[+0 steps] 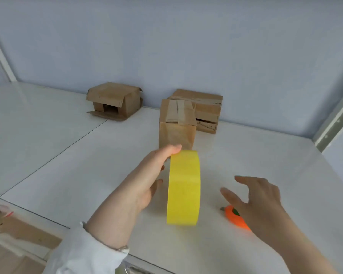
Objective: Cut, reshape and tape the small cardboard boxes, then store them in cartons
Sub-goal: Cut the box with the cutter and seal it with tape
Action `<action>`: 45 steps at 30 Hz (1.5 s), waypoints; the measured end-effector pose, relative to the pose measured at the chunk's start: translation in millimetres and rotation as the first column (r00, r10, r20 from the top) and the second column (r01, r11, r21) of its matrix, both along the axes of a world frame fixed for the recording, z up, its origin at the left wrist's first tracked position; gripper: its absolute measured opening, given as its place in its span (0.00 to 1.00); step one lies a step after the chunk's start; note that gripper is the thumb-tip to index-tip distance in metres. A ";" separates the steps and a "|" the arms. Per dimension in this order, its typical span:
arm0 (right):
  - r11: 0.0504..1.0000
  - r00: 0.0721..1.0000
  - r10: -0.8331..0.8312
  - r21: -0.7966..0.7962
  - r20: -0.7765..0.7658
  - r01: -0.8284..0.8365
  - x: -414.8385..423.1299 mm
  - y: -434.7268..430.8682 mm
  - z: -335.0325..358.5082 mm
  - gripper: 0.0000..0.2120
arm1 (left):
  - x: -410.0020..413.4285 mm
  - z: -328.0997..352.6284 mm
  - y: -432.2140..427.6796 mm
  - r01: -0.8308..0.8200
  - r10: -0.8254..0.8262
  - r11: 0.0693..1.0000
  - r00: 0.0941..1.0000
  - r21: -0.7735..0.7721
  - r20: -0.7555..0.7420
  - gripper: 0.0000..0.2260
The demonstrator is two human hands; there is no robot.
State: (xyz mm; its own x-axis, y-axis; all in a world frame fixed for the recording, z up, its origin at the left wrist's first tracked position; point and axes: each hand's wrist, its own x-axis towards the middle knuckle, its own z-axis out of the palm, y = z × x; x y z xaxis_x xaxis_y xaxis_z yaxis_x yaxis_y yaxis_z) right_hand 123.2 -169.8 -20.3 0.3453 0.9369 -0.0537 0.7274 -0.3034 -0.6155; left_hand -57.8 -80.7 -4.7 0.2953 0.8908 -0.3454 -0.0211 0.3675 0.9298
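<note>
The left grip (149, 180) grasps a yellow tape roll (183, 187), thumb over the top rim and fingers behind it. The roll stands on edge, outer face toward the viewer. Its core and the fingers on its far side are hidden, and I cannot tell whether its lower edge touches the white desk (67, 135).

The right grip (259, 200) is released, fingers spread, above an orange utility knife (237, 219). The palm covers most of the knife, so only its front end and a small metal tip show. Contact between the two cannot be confirmed.

A taped cardboard box (176, 125) stands upright beyond the roll, mid-desk, its base partly hidden by the thumb and roll. Just behind it a flatter cardboard box (206, 107) lies against the blue wall (166, 36), its print too small to read. Well apart to the left sits an open-flapped cardboard box (115, 100), its interior dark.

A white sleeve (83, 254) is cut off at the bottom edge. The objects at lower left are blurred and cannot be identified.
</note>
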 end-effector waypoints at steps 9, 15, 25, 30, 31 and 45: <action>0.995 0.991 0.100 -0.010 -0.092 -0.101 26.6 -2.2 -23.4 0.09 | 7.9 8.4 -7.5 -0.008 0.009 0.999 1.000 0.037 -0.021 0.14; 0.920 0.857 0.323 0.344 -0.402 -0.186 6.9 32.0 26.9 0.10 | 13.2 9.9 -8.4 0.018 -0.018 1.000 1.000 -0.018 -0.017 0.12; 0.711 0.795 0.596 0.383 0.117 -0.590 -24.7 104.4 57.3 0.13 | 10.2 -8.4 17.9 -0.057 0.057 0.996 0.998 0.073 -0.001 0.11; 0.692 0.791 0.569 0.389 0.227 -0.609 -27.9 119.2 44.2 0.12 | 9.6 -16.6 23.0 -0.109 0.113 0.978 0.994 0.179 -0.011 0.07; 0.681 0.784 0.567 0.390 0.254 -0.619 -26.7 120.5 41.7 0.11 | 10.3 -17.5 24.0 -0.117 0.123 0.973 0.992 0.197 -0.019 0.07; 0.661 0.772 0.528 0.399 0.353 -0.635 -26.0 134.6 30.9 0.12 | 17.4 -24.2 31.8 -0.172 0.181 0.960 0.983 0.223 -0.019 0.11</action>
State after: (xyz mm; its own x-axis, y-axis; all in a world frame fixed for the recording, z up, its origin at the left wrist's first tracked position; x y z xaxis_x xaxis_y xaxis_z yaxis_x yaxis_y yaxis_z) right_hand 97.1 -35.3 10.6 -0.3273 0.8307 0.4504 0.7682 0.5114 -0.3851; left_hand -40.4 -48.9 -29.0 0.1167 0.9827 -0.1439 -0.0296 0.1483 0.9885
